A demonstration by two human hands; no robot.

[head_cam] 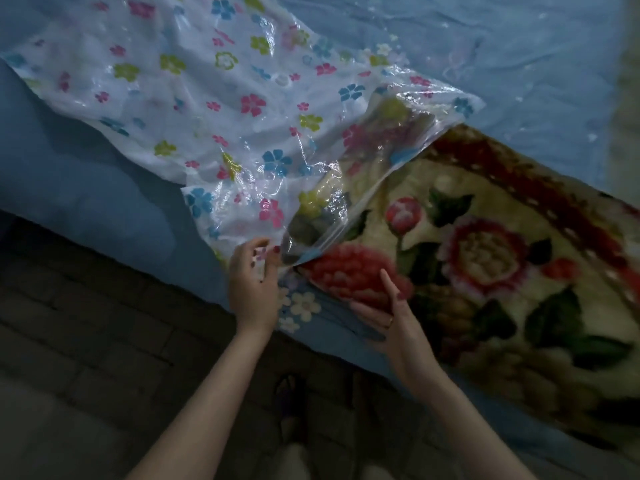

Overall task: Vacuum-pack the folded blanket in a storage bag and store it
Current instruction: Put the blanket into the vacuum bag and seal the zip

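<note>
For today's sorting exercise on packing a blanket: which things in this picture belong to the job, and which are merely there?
Belong to the job:
floral storage bag
folded floral blanket, one end inside the bag's mouth
left hand, by the bag's mouth
right hand, at the blanket's edge

Merely there:
blue bedsheet
brick floor

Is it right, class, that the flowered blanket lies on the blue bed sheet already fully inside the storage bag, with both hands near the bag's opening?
Not quite. In the head view only one end of the blanket sits inside the storage bag; most still lies outside on the bed sheet. The left hand and right hand are indeed near the opening.
</note>
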